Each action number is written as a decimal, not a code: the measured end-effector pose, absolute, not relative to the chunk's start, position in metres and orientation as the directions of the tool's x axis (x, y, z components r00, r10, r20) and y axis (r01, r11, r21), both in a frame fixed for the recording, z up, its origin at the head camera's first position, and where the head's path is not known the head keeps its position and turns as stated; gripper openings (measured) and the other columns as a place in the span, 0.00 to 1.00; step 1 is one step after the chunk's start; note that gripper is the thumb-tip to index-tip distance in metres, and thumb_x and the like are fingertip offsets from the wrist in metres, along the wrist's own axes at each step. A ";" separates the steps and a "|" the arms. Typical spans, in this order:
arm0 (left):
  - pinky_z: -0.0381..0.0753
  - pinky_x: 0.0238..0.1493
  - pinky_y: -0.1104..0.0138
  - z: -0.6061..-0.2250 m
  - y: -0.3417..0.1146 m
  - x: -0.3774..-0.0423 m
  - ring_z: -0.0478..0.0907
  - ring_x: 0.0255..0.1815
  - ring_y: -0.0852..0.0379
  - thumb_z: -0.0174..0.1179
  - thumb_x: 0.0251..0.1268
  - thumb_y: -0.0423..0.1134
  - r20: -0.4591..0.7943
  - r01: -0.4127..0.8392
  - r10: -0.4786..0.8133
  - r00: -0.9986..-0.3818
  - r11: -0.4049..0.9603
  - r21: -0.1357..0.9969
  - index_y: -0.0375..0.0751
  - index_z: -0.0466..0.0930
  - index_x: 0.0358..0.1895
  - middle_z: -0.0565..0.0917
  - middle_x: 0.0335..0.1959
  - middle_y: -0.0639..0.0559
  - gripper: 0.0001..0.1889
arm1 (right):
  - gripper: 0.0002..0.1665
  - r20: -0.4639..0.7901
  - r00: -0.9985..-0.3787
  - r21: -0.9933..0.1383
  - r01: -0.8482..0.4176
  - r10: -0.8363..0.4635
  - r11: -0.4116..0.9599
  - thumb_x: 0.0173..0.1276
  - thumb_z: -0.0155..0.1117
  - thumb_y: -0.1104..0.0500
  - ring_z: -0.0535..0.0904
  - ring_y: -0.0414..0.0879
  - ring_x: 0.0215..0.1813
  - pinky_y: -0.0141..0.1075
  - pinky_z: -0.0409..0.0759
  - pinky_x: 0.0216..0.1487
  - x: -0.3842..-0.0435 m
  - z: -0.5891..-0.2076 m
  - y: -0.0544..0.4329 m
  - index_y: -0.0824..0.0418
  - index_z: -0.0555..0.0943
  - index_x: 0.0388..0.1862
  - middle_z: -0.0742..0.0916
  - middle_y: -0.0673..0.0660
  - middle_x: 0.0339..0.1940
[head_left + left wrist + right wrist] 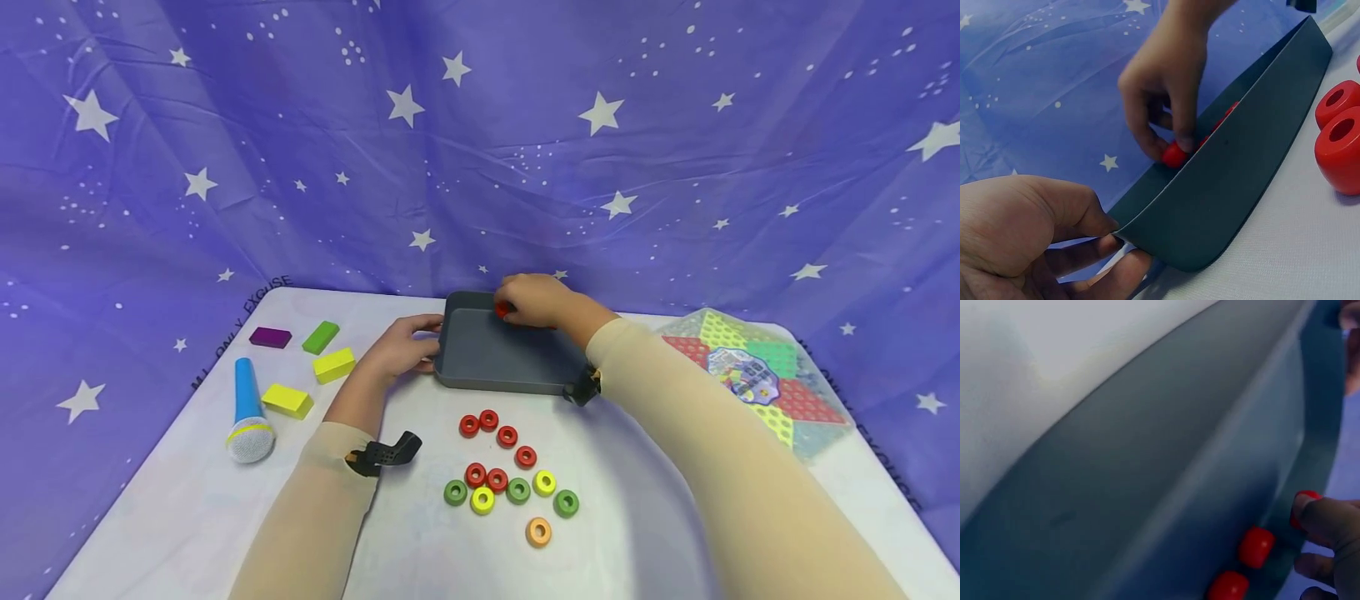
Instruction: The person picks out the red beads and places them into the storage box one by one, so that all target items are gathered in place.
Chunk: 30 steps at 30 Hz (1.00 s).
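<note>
A dark grey tray (pixel 502 358) lies toward the back of the table. At its left end my left hand (pixel 401 348) grips the rim, the thumb and fingers meeting at the tray's corner in the left wrist view. Over the tray's far side, my right hand (pixel 534 300) pinches a red ring-shaped bead (pixel 1174 155) between thumb and fingers. Inside the tray, beside those fingertips, more red beads (pixel 1256 547) sit along the wall in the right wrist view. Part of the tray's far right is hidden behind the right hand and forearm.
In front of the tray lie several loose red (pixel 507 437), green (pixel 566 502) and yellow beads (pixel 544 482), plus one orange bead (pixel 538 532). Yellow (pixel 288 401), green (pixel 321 337) and purple blocks (pixel 270 337) and a toy microphone (pixel 247 408) are left. A packaged pegboard set (pixel 750 375) lies right.
</note>
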<state>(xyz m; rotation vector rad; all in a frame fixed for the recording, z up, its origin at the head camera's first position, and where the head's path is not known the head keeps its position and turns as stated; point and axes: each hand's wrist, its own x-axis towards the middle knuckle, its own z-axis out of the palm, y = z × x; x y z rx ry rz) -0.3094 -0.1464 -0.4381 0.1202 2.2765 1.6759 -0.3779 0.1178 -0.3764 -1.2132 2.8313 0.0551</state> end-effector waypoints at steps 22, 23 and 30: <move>0.89 0.39 0.62 -0.436 -0.144 -0.305 0.83 0.44 0.50 0.60 0.66 0.30 -0.201 -0.119 0.244 -0.949 0.314 0.942 0.41 0.68 0.75 0.75 0.65 0.44 0.32 | 0.12 0.011 -0.712 -0.006 -0.702 -0.702 0.712 0.66 0.69 0.60 0.84 0.52 0.49 0.50 0.84 0.52 -0.374 -0.372 0.129 0.56 0.87 0.49 0.88 0.53 0.46; 0.89 0.39 0.62 -0.435 -0.144 -0.305 0.83 0.44 0.50 0.60 0.66 0.29 -0.202 -0.120 0.243 -0.949 0.313 0.942 0.41 0.68 0.75 0.75 0.65 0.44 0.32 | 0.13 0.017 -0.723 -0.024 -0.691 -0.691 0.722 0.66 0.70 0.59 0.84 0.53 0.51 0.51 0.83 0.54 -0.371 -0.364 0.132 0.56 0.87 0.50 0.88 0.54 0.48; 0.89 0.39 0.62 -0.434 -0.144 -0.306 0.82 0.46 0.49 0.60 0.66 0.29 -0.200 -0.119 0.233 -0.952 0.321 0.940 0.42 0.68 0.75 0.74 0.65 0.44 0.32 | 0.17 0.058 -0.760 -0.109 -0.649 -0.647 0.753 0.67 0.72 0.55 0.83 0.52 0.54 0.50 0.83 0.56 -0.341 -0.338 0.162 0.56 0.87 0.54 0.88 0.53 0.51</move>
